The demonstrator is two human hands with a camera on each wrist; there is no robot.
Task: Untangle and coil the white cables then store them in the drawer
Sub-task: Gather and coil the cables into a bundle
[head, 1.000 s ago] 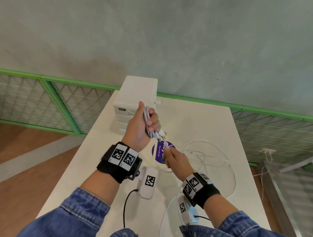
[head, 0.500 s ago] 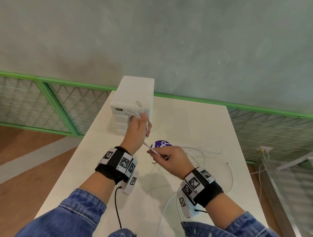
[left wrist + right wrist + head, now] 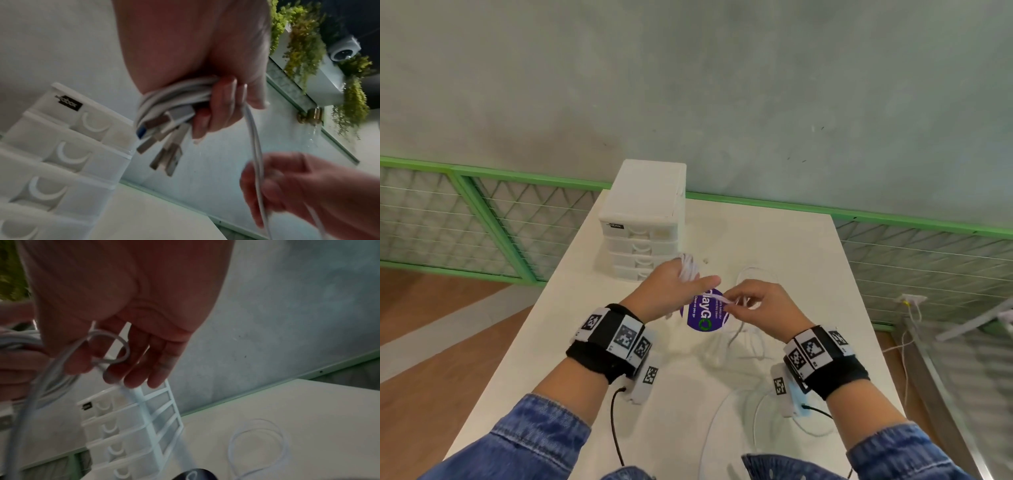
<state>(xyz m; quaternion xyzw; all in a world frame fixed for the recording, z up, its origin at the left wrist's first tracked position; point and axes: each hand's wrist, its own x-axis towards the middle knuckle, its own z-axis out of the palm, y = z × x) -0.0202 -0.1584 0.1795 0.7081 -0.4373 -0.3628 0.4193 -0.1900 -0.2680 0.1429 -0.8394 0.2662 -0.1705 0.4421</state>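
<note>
Long white table [image 3: 774,246] set against a grey-green wall, green mesh railing [image 3: 482,219] behind and to the left. White drawer unit [image 3: 643,219] at the far left of the table, four drawers stacked, all closed, crescent handles facing forward. Purple round sticker [image 3: 702,317] on the tabletop between the two hands. Left hand [image 3: 671,291] raised just in front of the drawer unit, fingers curled round a coiled bundle of white cables [image 3: 174,97]; several plug ends [image 3: 164,146] hanging loose from the bundle below the fingers, one with a blue insert. Single white strand [image 3: 255,146] running from that bundle down and across to the right hand [image 3: 760,305]. Right hand near the left, over the sticker, pinching the strand between thumb and forefinger, a small loop [image 3: 115,348] of it curled by the fingertips [image 3: 133,378]; remaining fingers loosely extended. More loose white cable [image 3: 743,339] lying slack on the table under and beyond the right hand, apparently still looped over itself, though blur makes the crossings hard to read. Separate thin ring of white cable [image 3: 259,444] flat on the table to the right of the drawer unit, well apart from it. Black bands with square markers [image 3: 616,335] on both wrists, denim sleeves [image 3: 534,442] below.
</note>
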